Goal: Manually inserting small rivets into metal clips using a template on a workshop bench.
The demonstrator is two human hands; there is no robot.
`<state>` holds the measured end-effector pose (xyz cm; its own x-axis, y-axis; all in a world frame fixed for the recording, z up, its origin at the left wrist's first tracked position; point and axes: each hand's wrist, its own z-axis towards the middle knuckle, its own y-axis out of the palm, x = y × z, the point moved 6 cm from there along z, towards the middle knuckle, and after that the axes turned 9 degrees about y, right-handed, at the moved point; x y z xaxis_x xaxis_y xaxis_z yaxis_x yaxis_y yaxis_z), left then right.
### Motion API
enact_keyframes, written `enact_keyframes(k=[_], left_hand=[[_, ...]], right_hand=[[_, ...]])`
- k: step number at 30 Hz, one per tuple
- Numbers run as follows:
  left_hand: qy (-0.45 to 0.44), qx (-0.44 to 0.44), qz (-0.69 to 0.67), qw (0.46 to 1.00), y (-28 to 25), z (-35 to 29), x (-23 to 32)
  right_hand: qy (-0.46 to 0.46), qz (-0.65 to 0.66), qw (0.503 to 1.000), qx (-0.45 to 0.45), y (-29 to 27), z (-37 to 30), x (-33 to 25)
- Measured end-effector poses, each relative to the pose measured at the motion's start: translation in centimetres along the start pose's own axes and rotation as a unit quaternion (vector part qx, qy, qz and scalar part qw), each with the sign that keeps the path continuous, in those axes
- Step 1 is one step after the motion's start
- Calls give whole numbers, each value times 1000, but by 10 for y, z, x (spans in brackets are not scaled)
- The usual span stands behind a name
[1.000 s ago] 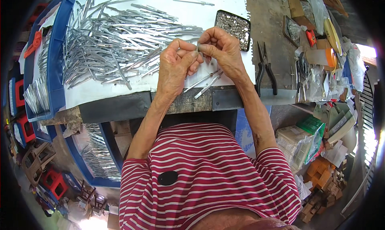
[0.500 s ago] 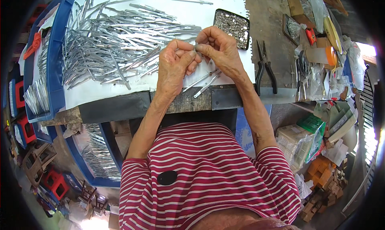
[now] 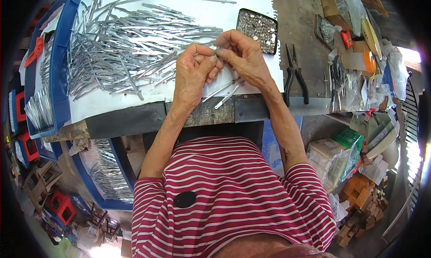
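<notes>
A big heap of metal strips [image 3: 134, 46] lies unworked at left; the left hand [image 3: 192, 76] and right hand [image 3: 244, 55] pinch one small piece [image 3: 216, 55] between fingertips; two strips [image 3: 224, 91] lie below, so most remains

The heap of strips [image 3: 134, 46] at ten o'clock is bare metal, bright and smooth, lying on matt white paper [image 3: 112, 103]. The black tray [image 3: 257, 25] at twelve holds small shiny metal bits. At two o'clock the pliers [image 3: 294, 76] are dull dark metal with matt black grips. The bench top [image 3: 305, 28] there looks rough and grimy. The striped shirt [image 3: 233, 199] is soft cloth.
</notes>
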<state>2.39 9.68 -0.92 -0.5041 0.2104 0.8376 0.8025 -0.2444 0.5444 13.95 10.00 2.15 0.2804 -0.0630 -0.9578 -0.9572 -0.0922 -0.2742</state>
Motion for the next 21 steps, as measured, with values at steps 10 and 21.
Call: enact_keyframes(k=[10, 21], left_hand=[[4, 7, 13, 1000, -1, 0, -2], [5, -6, 5, 1000, 1, 0, -1]], right_hand=[[6, -9, 1000, -4, 0, -1, -1], [9, -9, 1000, -10, 0, 0, 3]])
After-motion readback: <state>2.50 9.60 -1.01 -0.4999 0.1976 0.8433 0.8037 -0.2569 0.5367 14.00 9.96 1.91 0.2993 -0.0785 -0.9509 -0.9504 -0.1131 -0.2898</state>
